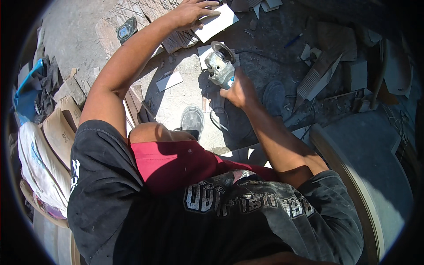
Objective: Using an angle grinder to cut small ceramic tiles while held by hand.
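At the far middle, my left hand [191, 14] holds a flat white tile [219, 24] by its left side, its fingers stretched over the top face. The tile rests partly on rough, scored blocks [145, 12]. My right hand [242, 90] is closed around the body of an angle grinder [221, 70], held just nearer than the tile and apart from it. The grinder's round disc [223, 51] points away from me, toward the tile; I cannot tell whether it spins. Another white tile piece [204, 55] lies beneath the grinder head, partly hidden.
A tape measure [126, 31] sits on the blocks at left. A white offcut [169, 81] lies on the dusty floor near my shoe [192, 121]. Broken tiles and boards [322, 75] clutter the right, beside a blue pen [293, 40]. Sacks [42, 165] are piled at left.
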`<state>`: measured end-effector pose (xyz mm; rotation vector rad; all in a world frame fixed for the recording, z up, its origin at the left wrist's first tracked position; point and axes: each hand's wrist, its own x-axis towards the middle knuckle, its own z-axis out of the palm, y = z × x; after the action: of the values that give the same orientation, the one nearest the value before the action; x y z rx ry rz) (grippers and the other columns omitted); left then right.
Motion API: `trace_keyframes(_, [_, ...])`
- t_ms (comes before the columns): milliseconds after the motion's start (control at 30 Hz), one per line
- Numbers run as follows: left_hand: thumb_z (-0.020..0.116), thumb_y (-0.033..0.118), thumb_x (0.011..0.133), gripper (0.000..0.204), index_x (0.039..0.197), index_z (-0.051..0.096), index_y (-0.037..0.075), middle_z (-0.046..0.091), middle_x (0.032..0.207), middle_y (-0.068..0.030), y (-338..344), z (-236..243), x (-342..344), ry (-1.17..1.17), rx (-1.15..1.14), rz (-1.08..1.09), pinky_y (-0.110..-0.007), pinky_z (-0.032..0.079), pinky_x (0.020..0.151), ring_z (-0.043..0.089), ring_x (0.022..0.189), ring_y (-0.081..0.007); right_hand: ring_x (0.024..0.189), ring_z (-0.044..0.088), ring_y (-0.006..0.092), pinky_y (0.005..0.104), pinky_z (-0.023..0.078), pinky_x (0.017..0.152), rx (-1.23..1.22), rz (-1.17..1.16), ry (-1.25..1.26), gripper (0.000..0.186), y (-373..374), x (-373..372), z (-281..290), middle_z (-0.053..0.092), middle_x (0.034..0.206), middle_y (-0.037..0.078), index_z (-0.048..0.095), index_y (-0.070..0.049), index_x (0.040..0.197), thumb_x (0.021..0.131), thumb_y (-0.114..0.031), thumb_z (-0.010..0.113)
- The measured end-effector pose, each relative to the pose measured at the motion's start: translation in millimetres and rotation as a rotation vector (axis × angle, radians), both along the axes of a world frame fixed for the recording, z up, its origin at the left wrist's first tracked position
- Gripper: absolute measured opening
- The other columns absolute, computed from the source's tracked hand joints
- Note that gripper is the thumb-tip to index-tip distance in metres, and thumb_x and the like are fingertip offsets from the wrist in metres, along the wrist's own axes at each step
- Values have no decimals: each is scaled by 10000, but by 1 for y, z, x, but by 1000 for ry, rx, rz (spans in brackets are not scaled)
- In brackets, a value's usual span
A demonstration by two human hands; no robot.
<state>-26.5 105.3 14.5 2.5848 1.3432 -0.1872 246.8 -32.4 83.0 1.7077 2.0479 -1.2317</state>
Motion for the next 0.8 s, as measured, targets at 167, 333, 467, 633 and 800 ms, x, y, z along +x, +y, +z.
trace_keyframes(167, [939, 132, 558, 1015, 1439, 463, 301, 326, 1616, 35, -7, -2, -13, 11, 10, 9, -507, 316, 1204, 304, 1500, -276, 1125, 643, 396, 428, 511, 976, -69, -30, -30, 731, 3, -8, 5, 637, 1219, 257, 477, 2, 1297, 694, -218, 827])
trace_keyframes(333, [939, 135, 558, 1008, 1434, 467, 297, 327, 1616, 35, -2, -5, -12, 17, 13, -11, -507, 317, 1203, 304, 1500, -276, 1124, 645, 417, 454, 522, 956, -79, -23, -41, 741, 6, -10, 4, 636, 1209, 293, 450, 19, 1308, 726, -230, 836])
trace_keyframes(467, [939, 138, 559, 1002, 1431, 471, 293, 328, 1615, 34, 0, -4, -11, 24, 5, -20, -507, 317, 1203, 304, 1500, -277, 1119, 646, 420, 453, 525, 954, -48, -24, -59, 718, 6, -16, 7, 646, 1199, 284, 464, 18, 1288, 725, -229, 835])
trace_keyframes(633, [939, 140, 559, 995, 1426, 474, 289, 329, 1615, 34, 0, -4, -12, 25, 2, -35, -507, 318, 1203, 303, 1500, -277, 1081, 656, 437, 457, 535, 935, -43, -35, -70, 700, 5, -18, 7, 664, 1147, 283, 485, 24, 1256, 705, -225, 837])
trace_keyframes(800, [939, 143, 560, 988, 1422, 478, 284, 330, 1614, 33, 0, -4, -12, 28, -6, -42, -507, 319, 1202, 303, 1500, -277, 1056, 663, 439, 457, 535, 916, -44, -59, -40, 705, 2, -11, 8, 665, 1123, 292, 484, 32, 1250, 697, -240, 828])
